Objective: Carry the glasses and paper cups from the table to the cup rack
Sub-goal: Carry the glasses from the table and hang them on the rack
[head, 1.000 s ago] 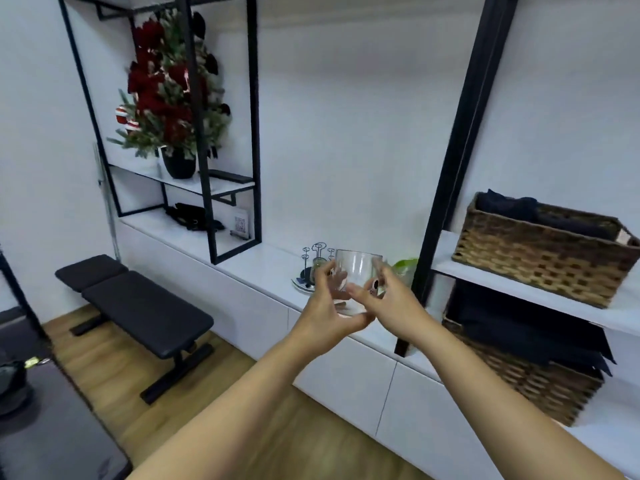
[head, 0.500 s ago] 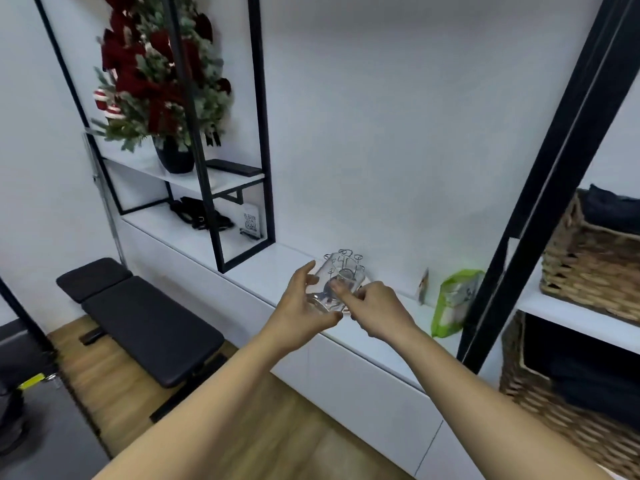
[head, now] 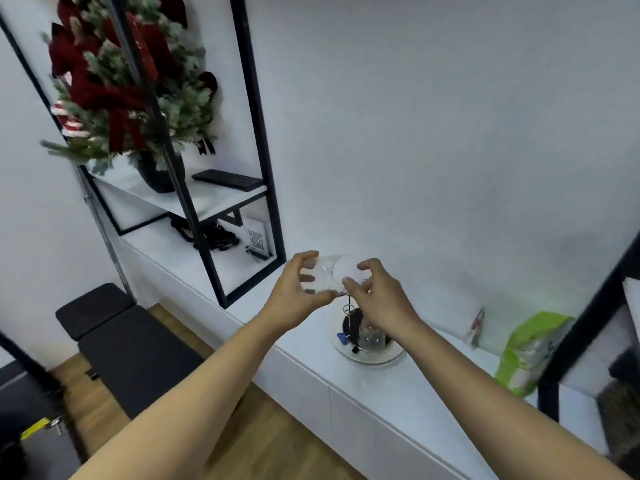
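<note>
A clear drinking glass [head: 330,274] lies tilted on its side in the air, held between both hands. My left hand [head: 294,294] curls round its left end and my right hand [head: 375,299] grips its right end. Just below stands the cup rack [head: 369,344], thin wire pegs rising from a round glass tray on the white counter. My right hand hides part of the rack. Another glass seems to sit on the tray, though blur makes this unclear.
A green bag [head: 526,355] leans at the counter's right, by a black shelf post [head: 585,327]. A black frame shelf [head: 256,174] with a red-flowered plant [head: 131,84] and a remote stands at left. A black bench [head: 128,344] sits on the wooden floor.
I have come closer to the counter and the view has tilted down. The glass has turned from upright to lying sideways and now sits above the rack.
</note>
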### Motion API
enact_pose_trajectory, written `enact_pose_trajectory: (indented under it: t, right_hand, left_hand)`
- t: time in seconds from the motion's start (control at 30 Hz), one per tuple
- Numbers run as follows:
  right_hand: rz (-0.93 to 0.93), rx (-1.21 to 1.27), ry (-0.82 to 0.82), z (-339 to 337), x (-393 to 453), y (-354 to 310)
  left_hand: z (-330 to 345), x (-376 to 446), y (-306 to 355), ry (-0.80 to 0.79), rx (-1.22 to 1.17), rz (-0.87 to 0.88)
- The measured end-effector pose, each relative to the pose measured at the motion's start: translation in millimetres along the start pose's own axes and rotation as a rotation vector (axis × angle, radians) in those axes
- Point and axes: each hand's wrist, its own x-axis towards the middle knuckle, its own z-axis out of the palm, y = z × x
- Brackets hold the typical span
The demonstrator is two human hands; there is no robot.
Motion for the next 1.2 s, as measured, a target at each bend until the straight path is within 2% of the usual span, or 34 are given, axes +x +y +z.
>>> enact_pose_trajectory:
  t: [0.23, 0.47, 0.63, 0.8, 1.0, 1.2]
  right_hand:
    - [0.267, 0.280, -0.201, 2.5, 84.1, 12.9]
    - [0.351, 0.354, -0.070, 25.6, 150.8, 46.1]
    - [0.457, 0.246, 0.017, 55.1, 180.5, 69.1]
    - [0.512, 0.049, 0.063, 78.0, 185.8, 91.8]
    - [0.561, -0.145, 0.034, 99.4, 190.4, 120.5]
    - [0.624, -0.173, 0.038, 116.4, 192.1, 148.3]
  left_hand:
    - [19.5, 90.9, -35.0, -0.084, 0.067, -0.032]
    - [37.2, 169.1, -94.5, -0.339, 0.156, -0.001]
    - [48.0, 211.0, -135.8, -0.542, 0.205, -0.005]
    - [65.9, 228.5, -176.2, -0.665, 0.241, -0.024]
    - [83.2, 228.5, -210.8, -0.758, 0.287, -0.039]
    - [97.8, 228.0, -227.5, -0.813, 0.305, -0.065]
